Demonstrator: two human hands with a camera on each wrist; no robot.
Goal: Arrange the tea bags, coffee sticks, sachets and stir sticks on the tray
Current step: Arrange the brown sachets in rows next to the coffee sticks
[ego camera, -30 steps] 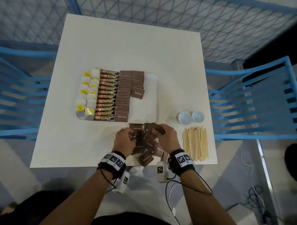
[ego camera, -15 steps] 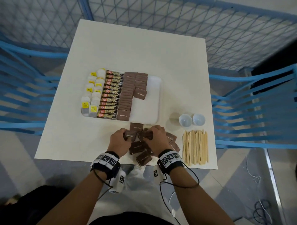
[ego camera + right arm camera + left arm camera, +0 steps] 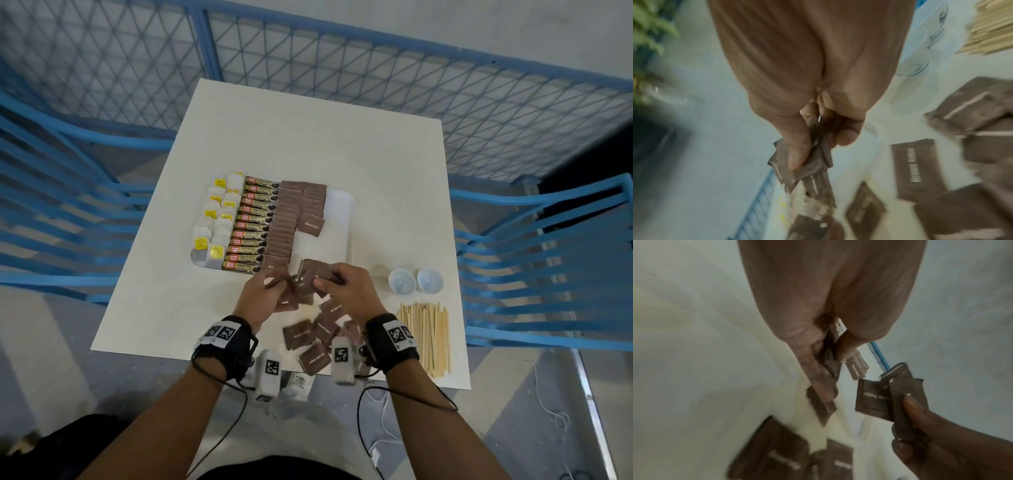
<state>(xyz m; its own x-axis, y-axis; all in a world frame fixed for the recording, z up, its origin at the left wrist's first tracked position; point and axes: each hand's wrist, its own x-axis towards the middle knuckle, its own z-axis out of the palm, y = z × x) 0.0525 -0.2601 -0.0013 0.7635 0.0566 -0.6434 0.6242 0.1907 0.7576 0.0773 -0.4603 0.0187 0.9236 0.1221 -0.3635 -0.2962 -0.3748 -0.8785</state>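
Observation:
The white tray (image 3: pixel 339 219) holds rows of tea bags (image 3: pixel 219 219), coffee sticks (image 3: pixel 251 222) and brown sachets (image 3: pixel 286 222), with one more sachet (image 3: pixel 310 224) lying beside that row. Just in front of the tray, above the table, my left hand (image 3: pixel 265 294) pinches brown sachets (image 3: pixel 828 358). Close beside it my right hand (image 3: pixel 346 287) pinches several brown sachets (image 3: pixel 807 162) fanned between thumb and fingers. Loose brown sachets (image 3: pixel 315 335) lie on the table under my wrists. Wooden stir sticks (image 3: pixel 426 335) lie in a bundle at the right front.
Two small white cups (image 3: pixel 414 281) stand right of the tray, behind the stir sticks. The white table (image 3: pixel 308 137) is bare at the back. Blue chairs (image 3: pixel 548 260) flank it on both sides, and a blue mesh fence (image 3: pixel 342 68) runs behind.
Both hands have risen from the loose pile near the table's front edge toward the tray, each carrying brown sachets. More loose sachets now show under my wrists.

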